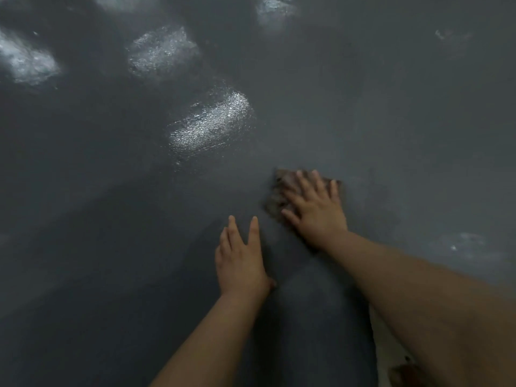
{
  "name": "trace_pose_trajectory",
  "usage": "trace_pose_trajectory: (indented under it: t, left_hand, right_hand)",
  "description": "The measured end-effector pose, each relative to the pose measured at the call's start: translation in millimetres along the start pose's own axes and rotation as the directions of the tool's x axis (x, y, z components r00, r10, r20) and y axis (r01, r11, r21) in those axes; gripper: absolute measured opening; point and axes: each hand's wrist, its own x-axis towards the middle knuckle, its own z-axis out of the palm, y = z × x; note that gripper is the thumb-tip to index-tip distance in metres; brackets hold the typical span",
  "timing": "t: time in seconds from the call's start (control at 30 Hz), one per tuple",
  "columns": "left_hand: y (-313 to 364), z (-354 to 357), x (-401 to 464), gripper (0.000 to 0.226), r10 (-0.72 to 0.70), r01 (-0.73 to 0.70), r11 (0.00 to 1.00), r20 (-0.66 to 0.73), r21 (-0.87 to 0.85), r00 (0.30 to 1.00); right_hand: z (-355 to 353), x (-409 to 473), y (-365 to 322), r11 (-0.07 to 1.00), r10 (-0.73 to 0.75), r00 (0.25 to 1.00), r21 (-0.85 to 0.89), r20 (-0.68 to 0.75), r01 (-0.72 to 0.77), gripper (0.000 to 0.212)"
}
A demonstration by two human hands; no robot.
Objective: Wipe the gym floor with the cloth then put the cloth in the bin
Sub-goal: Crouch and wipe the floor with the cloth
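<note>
Two hands are down on the dark gym floor (391, 107). Our right hand (315, 210) lies flat on the brownish cloth (279, 191), fingers straight and spread across it, pressing it to the floor; nothing is pinched. Our left hand (240, 261) rests just beside it on bare floor, fingers straight and slightly apart, holding nothing. The cloth sits under the right palm, its edges blurred. We judge it soft, light and limp, likely to bunch if pushed from one corner, so a broad flat palm suits wiping; lifting it later calls for gathering its middle. Shiny patches (209, 124) lie further ahead, well apart from the cloth.
</note>
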Motion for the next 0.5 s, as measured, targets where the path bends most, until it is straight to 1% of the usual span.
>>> trace_pose_trajectory:
  t: [0.03,0.07,0.13,0.17,0.23,0.27,0.3,0.4,0.43,0.5]
  left_hand:
    - [3.4,2.2,0.0,0.122,-0.006,0.006,1.0,0.015,0.009,1.0]
    - [6.0,4.3,0.2,0.122,-0.012,0.011,1.0,0.03,0.017,0.999]
    - [9.2,8.6,0.2,0.122,-0.023,0.021,0.999,0.064,0.027,0.998]
    - [9.5,10.7,0.4,0.12,-0.027,0.025,0.999,0.072,0.031,0.997]
    - [8.9,14.8,1.1,0.113,-0.033,0.03,0.999,0.073,0.041,0.997]
    - [8.5,16.2,2.1,0.112,-0.035,0.032,0.999,0.071,0.04,0.997]
    - [8.6,17.4,3.6,0.113,-0.037,0.035,0.999,0.068,0.034,0.997]
    - [11.6,18.6,7.6,0.11,-0.036,0.034,0.999,0.051,0.031,0.998]
    - [12.4,18.3,8.1,0.109,-0.037,0.036,0.999,0.051,0.031,0.998]
    - [13.5,17.7,8.7,0.112,-0.041,0.039,0.999,0.068,0.028,0.997]
  right_hand:
    - [-3.9,1.9,17.7,0.993,0.116,0.993,0.016,0.003,-0.116,0.057]
    - [-8.2,3.2,34.0,0.969,0.241,0.97,0.045,0.016,-0.241,0.055]
    - [-15.4,1.7,55.8,0.876,0.465,0.885,0.123,0.033,-0.465,0.055]
    - [-16.3,-0.5,57.8,0.83,0.535,0.844,0.163,0.04,-0.533,0.056]
    - [-12.5,-7.6,41.8,0.782,0.596,0.802,0.204,0.03,-0.589,0.058]
    - [-9.8,-12.6,26.9,0.783,0.593,0.805,0.215,0.021,-0.583,0.059]
    - [-5.0,-18.8,8.9,0.808,0.56,0.828,0.214,0.011,-0.549,0.058]
    - [9.9,-39.1,-38.4,0.934,0.319,0.947,0.178,-0.033,-0.308,0.053]
    - [11.9,-41.4,-47.3,0.961,0.241,0.969,0.15,-0.045,-0.232,0.054]
    - [8.2,-32.4,-49.2,0.987,0.132,0.991,0.095,0.008,-0.132,0.054]
